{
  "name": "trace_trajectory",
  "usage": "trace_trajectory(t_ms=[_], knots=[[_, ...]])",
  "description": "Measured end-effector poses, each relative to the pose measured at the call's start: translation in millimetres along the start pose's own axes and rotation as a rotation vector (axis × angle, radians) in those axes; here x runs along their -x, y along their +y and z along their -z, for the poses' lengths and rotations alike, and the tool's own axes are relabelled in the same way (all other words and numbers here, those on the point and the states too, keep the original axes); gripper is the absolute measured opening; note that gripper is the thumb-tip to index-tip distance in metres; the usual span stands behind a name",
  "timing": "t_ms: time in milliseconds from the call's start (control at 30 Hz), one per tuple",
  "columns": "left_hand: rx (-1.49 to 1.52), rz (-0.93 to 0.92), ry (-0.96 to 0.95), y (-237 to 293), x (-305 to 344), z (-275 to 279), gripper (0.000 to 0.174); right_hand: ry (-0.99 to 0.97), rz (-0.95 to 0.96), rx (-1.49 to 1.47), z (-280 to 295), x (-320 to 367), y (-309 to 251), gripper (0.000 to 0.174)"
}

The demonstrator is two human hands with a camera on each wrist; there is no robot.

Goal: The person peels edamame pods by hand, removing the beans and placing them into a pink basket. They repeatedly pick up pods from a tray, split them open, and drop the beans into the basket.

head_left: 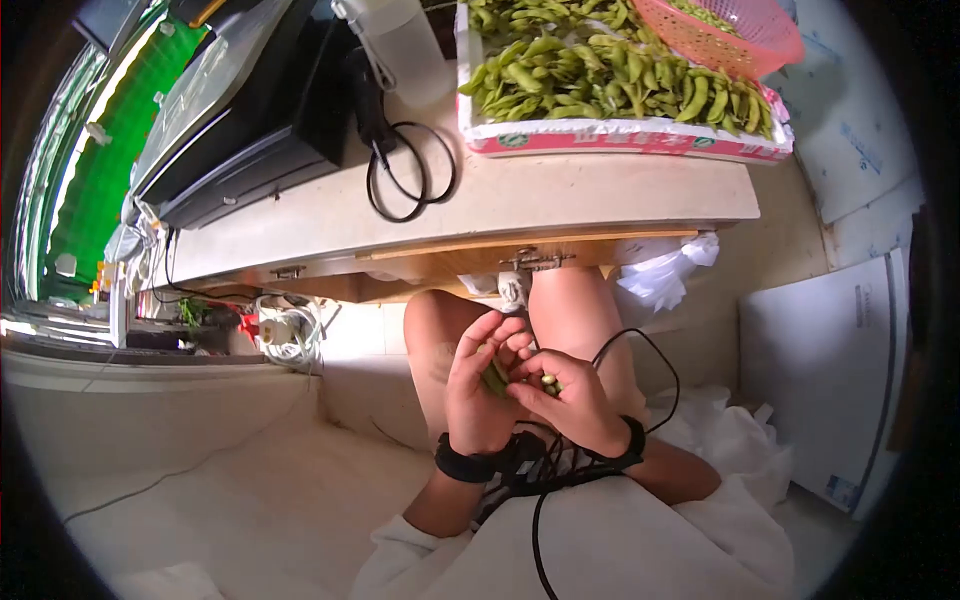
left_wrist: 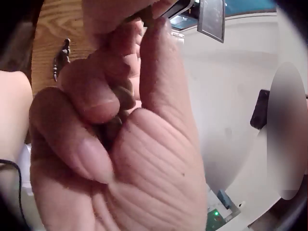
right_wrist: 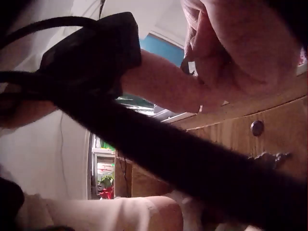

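Both hands meet above the person's thighs in the head view. The left hand [head_left: 478, 395] holds a green soybean pod [head_left: 495, 378] against its fingers. In the left wrist view its fingers [left_wrist: 89, 91] curl in toward the palm, with a dull green piece [left_wrist: 125, 97] partly hidden between them. The right hand [head_left: 578, 405] reaches the same pod with thumb and fingertips. Pale green shelled soybeans [head_left: 550, 383] sit within its curled fingers. A dark strap and cable cover much of the right wrist view, where the right hand [right_wrist: 240, 48] shows only in part.
On the desk [head_left: 600, 190] stands a white foam box [head_left: 620, 135] heaped with soybean pods [head_left: 620, 80]. A pink colander [head_left: 750, 55] leans over its corner. A black machine [head_left: 260, 130], a looped cable [head_left: 425, 195] and a bottle [head_left: 405, 50] are left of it. Cables cross the lap.
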State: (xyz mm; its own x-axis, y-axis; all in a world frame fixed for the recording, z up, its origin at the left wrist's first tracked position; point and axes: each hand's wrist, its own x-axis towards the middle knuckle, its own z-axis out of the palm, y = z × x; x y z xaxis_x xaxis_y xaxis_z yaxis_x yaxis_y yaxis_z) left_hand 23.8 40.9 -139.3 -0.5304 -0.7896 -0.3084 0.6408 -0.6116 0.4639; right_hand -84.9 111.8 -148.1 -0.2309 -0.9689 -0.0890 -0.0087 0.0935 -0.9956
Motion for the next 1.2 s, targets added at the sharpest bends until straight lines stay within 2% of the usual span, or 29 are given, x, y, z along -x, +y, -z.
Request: trace_trajectory(t_ms=[33, 133, 267, 333, 433, 467, 533, 600, 733, 800, 867, 933, 1033, 1200], knots=[[-0.025, -0.005, -0.012, 1, 2, 1, 0.03, -0.025, -0.032, -0.022, -2, -1, 0, 0.014], [-0.034, -0.012, -0.03, 3, 1, 5, 0.03, -0.005, -0.023, -0.017, -8, -3, 8, 0.016], [0.042, -0.01, 0.025, 7, -2, -1, 0.029, 0.02, -0.038, -0.107, -9, -3, 1, 0.015], [0.07, -0.015, 0.062, 9, -2, 4, 0.028, 0.093, -0.094, -0.188, -9, 0, -1, 0.014], [-0.167, 0.016, 0.006, 8, 0, 27, 0.015, 0.145, -0.069, -0.215, -6, 0, -9, 0.012], [-0.164, 0.017, 0.007, 6, 3, 27, 0.015, 0.163, -0.053, -0.194, -5, 0, -11, 0.011], [-0.438, -0.004, -0.076, 3, 10, 23, 0.009, 0.141, -0.053, -0.157, -2, 1, -10, 0.01], [-0.408, -0.015, -0.11, 1, 8, 25, 0.009, 0.093, 0.042, -0.037, 0, 1, -3, 0.009], [-0.481, -0.003, -0.113, 7, 9, 24, 0.011, 0.145, 0.118, -0.02, 9, 0, -13, 0.008], [-0.537, 0.007, -0.103, 12, 12, 19, 0.012, 0.115, 0.008, -0.182, 15, 3, -16, 0.008], [-0.641, -0.026, -0.164, 17, 15, 7, 0.012, 0.088, 0.05, -0.168, 21, 2, -21, 0.009], [-0.64, -0.032, -0.17, 16, 16, 1, 0.011, -0.031, -0.092, -0.21, 25, 4, -25, 0.011], [-0.669, -0.076, -0.166, 13, 17, 0, 0.011, -0.052, -0.18, -0.336, 26, 5, -28, 0.012], [-0.835, -0.144, -0.13, 12, 19, -2, 0.011, -0.039, -0.197, -0.408, 26, 5, -18, 0.01]])
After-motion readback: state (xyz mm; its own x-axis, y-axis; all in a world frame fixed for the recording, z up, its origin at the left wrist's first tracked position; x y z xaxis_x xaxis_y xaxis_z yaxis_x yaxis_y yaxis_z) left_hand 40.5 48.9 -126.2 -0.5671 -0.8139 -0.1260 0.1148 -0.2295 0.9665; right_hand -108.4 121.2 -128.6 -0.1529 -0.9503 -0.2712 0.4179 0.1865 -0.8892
